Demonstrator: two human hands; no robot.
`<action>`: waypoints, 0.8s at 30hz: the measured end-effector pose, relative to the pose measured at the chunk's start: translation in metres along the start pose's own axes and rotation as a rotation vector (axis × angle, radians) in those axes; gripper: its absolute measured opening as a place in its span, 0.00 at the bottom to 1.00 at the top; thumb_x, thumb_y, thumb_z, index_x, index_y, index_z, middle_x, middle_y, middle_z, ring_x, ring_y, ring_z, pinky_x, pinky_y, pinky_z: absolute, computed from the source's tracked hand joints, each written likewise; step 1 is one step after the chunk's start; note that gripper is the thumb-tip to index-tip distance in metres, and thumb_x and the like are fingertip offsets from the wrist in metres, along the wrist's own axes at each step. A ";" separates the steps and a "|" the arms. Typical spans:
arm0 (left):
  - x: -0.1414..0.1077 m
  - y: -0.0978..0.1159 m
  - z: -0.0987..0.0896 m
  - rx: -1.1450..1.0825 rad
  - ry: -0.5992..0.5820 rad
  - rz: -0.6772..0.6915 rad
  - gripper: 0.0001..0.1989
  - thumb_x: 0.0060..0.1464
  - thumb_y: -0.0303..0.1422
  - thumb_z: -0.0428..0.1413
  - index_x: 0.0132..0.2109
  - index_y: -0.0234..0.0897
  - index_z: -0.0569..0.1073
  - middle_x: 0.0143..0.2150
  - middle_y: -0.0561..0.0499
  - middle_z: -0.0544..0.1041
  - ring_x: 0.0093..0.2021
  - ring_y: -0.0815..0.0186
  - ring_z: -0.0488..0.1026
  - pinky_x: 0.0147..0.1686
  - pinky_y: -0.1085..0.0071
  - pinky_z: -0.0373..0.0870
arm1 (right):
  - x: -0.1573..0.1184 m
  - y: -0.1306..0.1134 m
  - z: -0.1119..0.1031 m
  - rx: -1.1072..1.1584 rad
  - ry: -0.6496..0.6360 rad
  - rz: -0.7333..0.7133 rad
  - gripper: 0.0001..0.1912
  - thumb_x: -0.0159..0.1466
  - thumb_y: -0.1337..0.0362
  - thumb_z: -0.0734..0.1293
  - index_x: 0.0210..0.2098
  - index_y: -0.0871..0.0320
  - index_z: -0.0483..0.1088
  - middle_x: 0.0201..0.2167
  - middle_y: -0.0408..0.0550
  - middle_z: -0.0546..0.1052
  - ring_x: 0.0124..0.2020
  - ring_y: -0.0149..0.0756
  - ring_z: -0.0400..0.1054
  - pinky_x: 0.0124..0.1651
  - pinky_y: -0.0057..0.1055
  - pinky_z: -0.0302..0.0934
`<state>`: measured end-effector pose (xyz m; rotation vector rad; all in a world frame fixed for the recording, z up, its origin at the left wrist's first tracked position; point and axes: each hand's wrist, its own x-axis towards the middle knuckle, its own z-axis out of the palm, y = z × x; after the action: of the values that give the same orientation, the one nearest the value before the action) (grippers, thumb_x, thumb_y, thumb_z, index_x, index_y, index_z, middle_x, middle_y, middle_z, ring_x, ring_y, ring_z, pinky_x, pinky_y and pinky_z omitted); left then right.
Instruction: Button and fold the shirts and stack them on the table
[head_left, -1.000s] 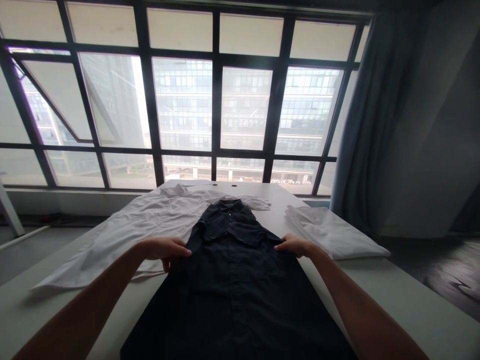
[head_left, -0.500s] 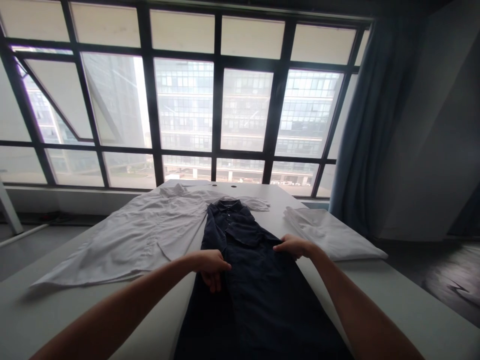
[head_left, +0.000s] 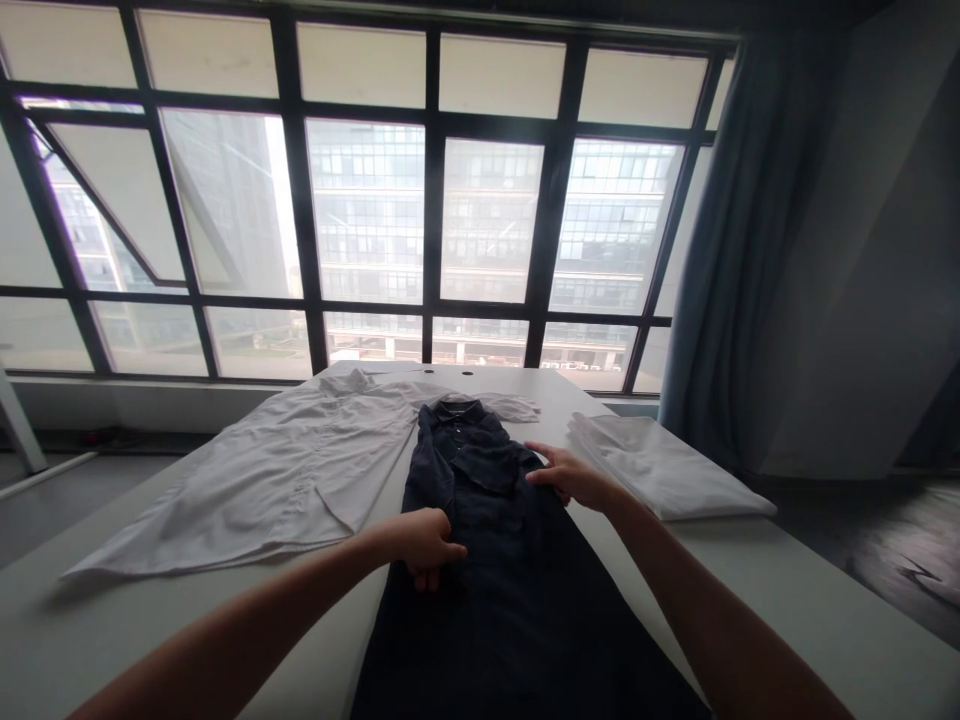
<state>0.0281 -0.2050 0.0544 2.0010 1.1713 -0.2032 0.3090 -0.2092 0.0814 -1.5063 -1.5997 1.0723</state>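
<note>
A dark navy shirt (head_left: 495, 540) lies lengthwise on the white table, its collar at the far end and its lower part reaching the bottom of the view. My left hand (head_left: 429, 545) grips its left side, with the thumb on top and the fingers curled beneath. On the right, my right hand (head_left: 559, 474) holds the shirt's edge near the chest, its index finger stretched forward and the thumb on the cloth. The sleeves appear folded in along the body.
A white shirt (head_left: 285, 470) is spread on the table (head_left: 810, 590) at the left, partly touching the navy shirt. Folded white cloth (head_left: 660, 465) sits at the right. Behind are large windows and a blue curtain (head_left: 735, 270).
My right hand has moved up along the shirt's right edge and its index finger has extended. My left hand has shifted slightly downward, still on the cloth.
</note>
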 end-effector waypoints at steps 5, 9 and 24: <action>-0.008 0.002 0.004 0.150 0.073 0.111 0.20 0.61 0.43 0.54 0.25 0.35 0.69 0.20 0.52 0.74 0.19 0.69 0.71 0.21 0.76 0.65 | 0.011 0.004 0.061 -0.006 -0.024 -0.147 0.43 0.60 0.60 0.70 0.70 0.62 0.50 0.18 0.35 0.70 0.16 0.29 0.64 0.19 0.24 0.59; -0.021 -0.006 0.005 0.315 0.199 0.286 0.15 0.54 0.45 0.60 0.32 0.37 0.76 0.27 0.52 0.78 0.27 0.66 0.74 0.23 0.76 0.62 | 0.015 0.015 0.088 -0.084 -0.260 -0.177 0.40 0.61 0.57 0.70 0.69 0.58 0.54 0.34 0.46 0.78 0.23 0.31 0.71 0.24 0.26 0.63; -0.023 -0.023 0.021 0.373 0.227 0.840 0.09 0.59 0.36 0.60 0.46 0.43 0.79 0.43 0.51 0.82 0.42 0.62 0.79 0.41 0.75 0.68 | 0.013 0.024 0.077 -0.652 -0.161 -0.411 0.33 0.60 0.66 0.69 0.65 0.57 0.64 0.27 0.42 0.75 0.25 0.31 0.66 0.29 0.26 0.57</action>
<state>0.0018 -0.2291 0.0386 2.7213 0.3386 0.2582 0.2493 -0.2055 0.0265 -1.3897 -2.3971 0.4619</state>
